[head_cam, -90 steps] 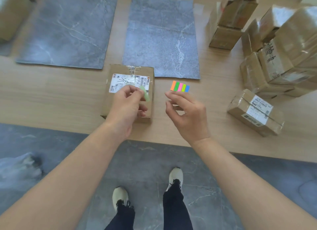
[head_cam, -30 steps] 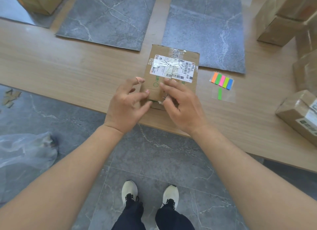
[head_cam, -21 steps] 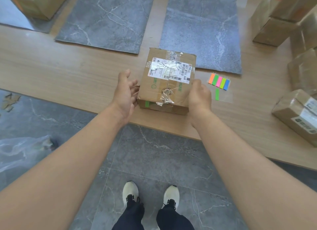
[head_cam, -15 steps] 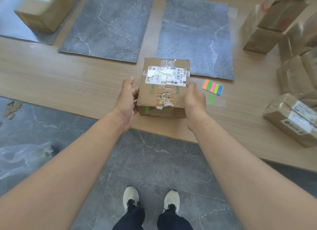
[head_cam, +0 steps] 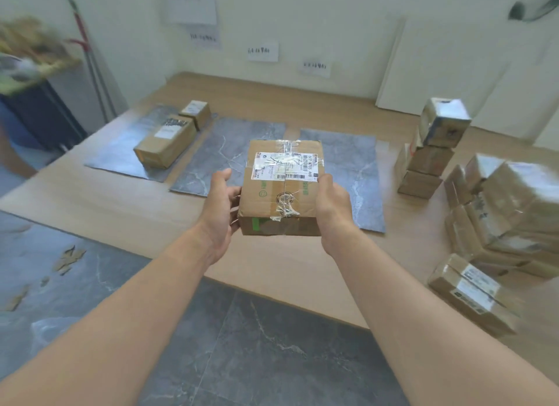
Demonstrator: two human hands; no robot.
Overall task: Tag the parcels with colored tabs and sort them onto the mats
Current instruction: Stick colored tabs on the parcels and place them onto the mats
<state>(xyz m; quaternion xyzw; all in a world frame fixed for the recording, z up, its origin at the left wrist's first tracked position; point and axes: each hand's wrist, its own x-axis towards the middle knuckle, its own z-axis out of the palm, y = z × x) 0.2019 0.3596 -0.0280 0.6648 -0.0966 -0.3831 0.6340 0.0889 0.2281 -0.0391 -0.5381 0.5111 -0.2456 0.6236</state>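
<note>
Brown cardboard, taped over and carrying a white shipping label: the parcel sat low at the near edge of the bench half a second ago and is now lifted well clear of it, held out at chest height in front of the mats. A green tab shows on its near side face, so I'd judge the tagging done and the sorting begun.

The left hand grips the left side, thumb up along the edge and fingers curled in beneath. The right hand is clamped on the right side. The sheet of coloured tabs seen beside the parcel a moment ago is out of sight now, probably behind the box or the right hand.

Beyond it lie three grey stone-patterned mats. The parcel hangs before the gap between the middle mat and the right mat, so I cannot tell which it is bound for. The left mat holds two parcels, a long box and a smaller box just behind it. They are the only ones I can see on any mat.

Off to the right, untagged stock waits on the bench: a leaning stack, a heap and one loose parcel near the edge.
</note>
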